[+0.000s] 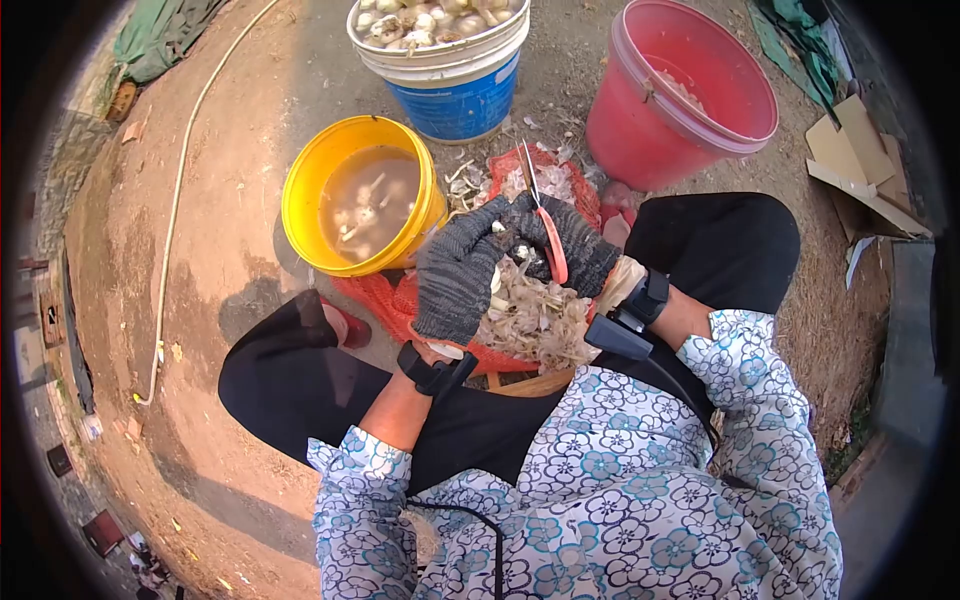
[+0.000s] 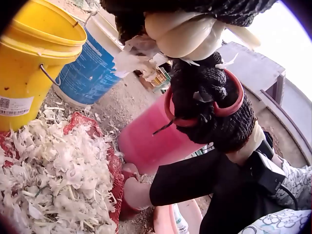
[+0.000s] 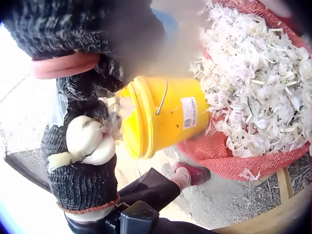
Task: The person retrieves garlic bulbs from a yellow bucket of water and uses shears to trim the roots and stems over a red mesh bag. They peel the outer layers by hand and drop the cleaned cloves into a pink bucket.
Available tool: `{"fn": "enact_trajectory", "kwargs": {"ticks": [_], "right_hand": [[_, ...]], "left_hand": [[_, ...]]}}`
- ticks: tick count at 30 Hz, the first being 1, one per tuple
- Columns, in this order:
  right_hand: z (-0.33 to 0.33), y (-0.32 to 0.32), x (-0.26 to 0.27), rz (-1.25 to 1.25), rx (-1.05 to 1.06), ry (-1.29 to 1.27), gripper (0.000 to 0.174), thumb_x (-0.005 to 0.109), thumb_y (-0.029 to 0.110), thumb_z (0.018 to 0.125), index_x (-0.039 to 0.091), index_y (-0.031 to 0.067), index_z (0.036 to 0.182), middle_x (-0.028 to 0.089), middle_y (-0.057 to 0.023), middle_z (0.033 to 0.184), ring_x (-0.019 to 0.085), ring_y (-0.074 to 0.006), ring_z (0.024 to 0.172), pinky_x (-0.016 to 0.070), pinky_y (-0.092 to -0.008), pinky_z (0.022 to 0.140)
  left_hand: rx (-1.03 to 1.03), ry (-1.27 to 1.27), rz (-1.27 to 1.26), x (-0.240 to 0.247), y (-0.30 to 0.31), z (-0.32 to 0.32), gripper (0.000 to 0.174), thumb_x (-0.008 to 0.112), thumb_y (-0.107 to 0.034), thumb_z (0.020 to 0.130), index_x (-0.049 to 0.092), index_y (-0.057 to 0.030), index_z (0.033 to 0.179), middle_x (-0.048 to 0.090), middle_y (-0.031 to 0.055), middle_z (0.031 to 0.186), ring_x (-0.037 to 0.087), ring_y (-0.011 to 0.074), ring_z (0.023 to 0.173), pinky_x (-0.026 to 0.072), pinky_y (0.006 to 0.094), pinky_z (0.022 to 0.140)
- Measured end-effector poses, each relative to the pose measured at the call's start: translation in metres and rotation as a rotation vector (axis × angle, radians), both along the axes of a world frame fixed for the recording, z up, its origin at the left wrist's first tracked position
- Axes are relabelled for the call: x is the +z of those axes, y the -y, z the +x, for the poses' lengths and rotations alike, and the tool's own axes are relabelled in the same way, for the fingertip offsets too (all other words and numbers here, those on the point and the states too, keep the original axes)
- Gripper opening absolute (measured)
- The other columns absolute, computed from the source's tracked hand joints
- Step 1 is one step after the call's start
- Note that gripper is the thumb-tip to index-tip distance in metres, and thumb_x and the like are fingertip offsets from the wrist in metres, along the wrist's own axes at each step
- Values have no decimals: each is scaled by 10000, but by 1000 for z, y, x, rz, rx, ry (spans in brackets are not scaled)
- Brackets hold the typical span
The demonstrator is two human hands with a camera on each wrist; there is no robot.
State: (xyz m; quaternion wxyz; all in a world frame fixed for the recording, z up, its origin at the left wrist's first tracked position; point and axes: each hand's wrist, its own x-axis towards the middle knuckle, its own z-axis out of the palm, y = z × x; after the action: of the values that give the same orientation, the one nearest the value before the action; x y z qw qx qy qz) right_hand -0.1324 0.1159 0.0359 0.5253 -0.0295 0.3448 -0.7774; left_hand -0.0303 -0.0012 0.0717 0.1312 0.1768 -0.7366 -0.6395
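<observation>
Both hands wear dark knit gloves and meet over the peel pile. My left hand (image 1: 457,275) holds a peeled white garlic bulb (image 3: 90,141), its cloves and short stem showing in the right wrist view. In the left wrist view, the bulb's cloves (image 2: 183,36) show under the left glove. My right hand (image 1: 580,245) grips scissors (image 1: 552,245) by their pinkish-red handles, blades pointing away from the body. Its fingers come close to the bulb, with thin skin scraps between the gloves. Below lie loose garlic skins (image 1: 540,315) on a red mesh sack (image 1: 400,300).
A yellow bucket (image 1: 432,215) with garlic in cloudy water stands at front left. Behind it is a blue-and-white bucket (image 1: 455,95) full of garlic bulbs. A pink bucket (image 1: 640,120) stands at front right, and a cardboard box (image 1: 865,165) farther right. A hose (image 1: 185,150) crosses the ground at left.
</observation>
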Motion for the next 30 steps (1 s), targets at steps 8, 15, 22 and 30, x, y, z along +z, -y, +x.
{"fn": "enact_trajectory", "kwargs": {"ticks": [8,15,22,30], "right_hand": [[1,-24,-1,4,264,-752,343,445,3,853,418,-14,1194,502,-103,1134,502,-175,994,401,-272,882],[7,-36,-50,-88,157,-152,344,353,44,903,361,-10,1243,453,-103,1225,492,-176,1042,406,-279,896],[2,-3,-42,-348,42,-130,271,365,47,897,448,-13,1148,527,-98,1076,537,-147,925,460,-259,818],[-4,5,1,310,178,-850,183,541,172,863,506,2,924,537,-26,763,527,-125,667,455,-239,624]], "left_hand": [[46,-15,100,-2,-1,-3,259,610,-4,760,594,12,1018,613,79,911,567,118,813,460,238,720],[38,-151,-173,1,-2,-5,216,591,20,770,597,14,986,607,52,913,560,112,844,448,240,772],[148,84,809,-13,6,-1,180,555,-111,846,582,-9,992,593,24,882,566,86,761,470,212,660],[29,145,514,-18,15,3,164,515,-147,872,580,-40,978,579,21,809,533,73,694,445,194,585]]}}
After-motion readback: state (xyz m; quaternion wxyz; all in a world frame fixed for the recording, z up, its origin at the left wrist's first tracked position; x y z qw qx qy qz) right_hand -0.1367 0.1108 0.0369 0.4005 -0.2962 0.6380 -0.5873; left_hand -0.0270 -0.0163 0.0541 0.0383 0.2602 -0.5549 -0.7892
